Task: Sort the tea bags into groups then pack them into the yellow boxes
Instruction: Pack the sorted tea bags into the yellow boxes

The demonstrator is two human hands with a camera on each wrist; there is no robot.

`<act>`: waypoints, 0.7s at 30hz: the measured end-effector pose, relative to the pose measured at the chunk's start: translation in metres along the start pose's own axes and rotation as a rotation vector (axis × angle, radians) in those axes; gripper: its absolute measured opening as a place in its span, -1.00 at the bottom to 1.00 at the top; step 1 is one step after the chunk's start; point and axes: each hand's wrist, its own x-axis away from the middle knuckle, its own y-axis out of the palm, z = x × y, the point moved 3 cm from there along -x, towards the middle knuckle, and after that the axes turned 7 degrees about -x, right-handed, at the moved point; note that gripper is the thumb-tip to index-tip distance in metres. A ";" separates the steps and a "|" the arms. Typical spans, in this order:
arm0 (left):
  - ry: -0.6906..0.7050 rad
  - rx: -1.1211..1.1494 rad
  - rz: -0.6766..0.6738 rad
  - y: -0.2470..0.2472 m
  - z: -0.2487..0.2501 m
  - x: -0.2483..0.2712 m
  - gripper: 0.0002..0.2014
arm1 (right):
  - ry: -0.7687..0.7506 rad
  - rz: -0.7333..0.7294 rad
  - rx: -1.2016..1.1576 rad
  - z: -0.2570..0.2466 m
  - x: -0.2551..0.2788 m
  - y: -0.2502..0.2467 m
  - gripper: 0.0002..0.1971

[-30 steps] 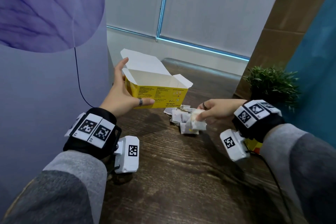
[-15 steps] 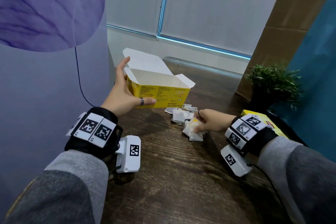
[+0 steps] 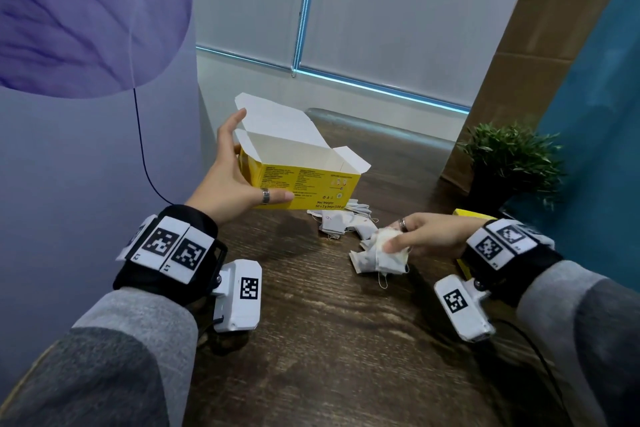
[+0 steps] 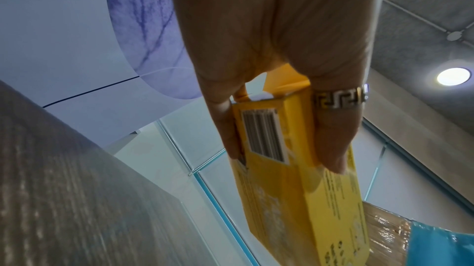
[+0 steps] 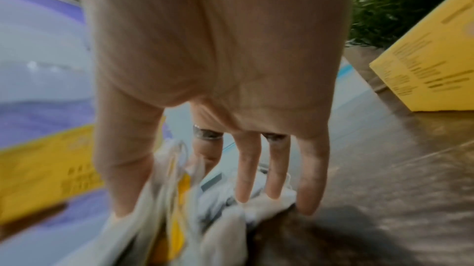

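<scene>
My left hand [image 3: 239, 180] grips an open yellow box [image 3: 304, 184] by its left end, thumb on the front face and fingers behind, holding it above the table; the left wrist view shows the box [image 4: 295, 169] with its barcode between thumb and fingers. My right hand [image 3: 415, 239] pinches a bunch of white tea bags [image 3: 381, 253] low over the table, to the right of and below the box. In the right wrist view the bunch of tea bags [image 5: 179, 209] is blurred between thumb and fingers. A smaller pile of loose tea bags [image 3: 343, 224] lies just under the box.
A second yellow box [image 3: 467, 218] lies on the dark wooden table [image 3: 329, 340] behind my right wrist, also seen as a yellow box [image 5: 431, 67]. A small potted plant [image 3: 509, 163] stands at the back right. A purple-white wall panel [image 3: 86, 149] closes the left side.
My right hand has drawn the bunch of tea bags away from the pile, toward me and to the right, and lifted it slightly. The left hand keeps the box raised, almost unmoved.
</scene>
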 end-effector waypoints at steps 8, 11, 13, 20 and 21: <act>0.057 0.111 -0.096 0.001 0.002 0.001 0.22 | -0.132 0.178 0.540 -0.013 0.000 0.032 -0.74; 0.062 0.125 -0.158 0.007 0.004 0.002 0.22 | -0.148 0.157 0.597 -0.013 0.000 0.039 -0.73; 0.051 0.145 -0.180 0.010 0.004 0.004 0.21 | -0.149 0.132 0.608 -0.014 -0.001 0.040 -0.72; 0.040 0.173 -0.168 0.009 0.001 0.007 0.20 | -0.132 0.161 0.622 -0.020 -0.005 0.041 -0.81; 0.044 0.175 -0.163 0.009 0.000 0.007 0.18 | -0.163 0.182 0.608 -0.020 -0.004 0.040 -0.81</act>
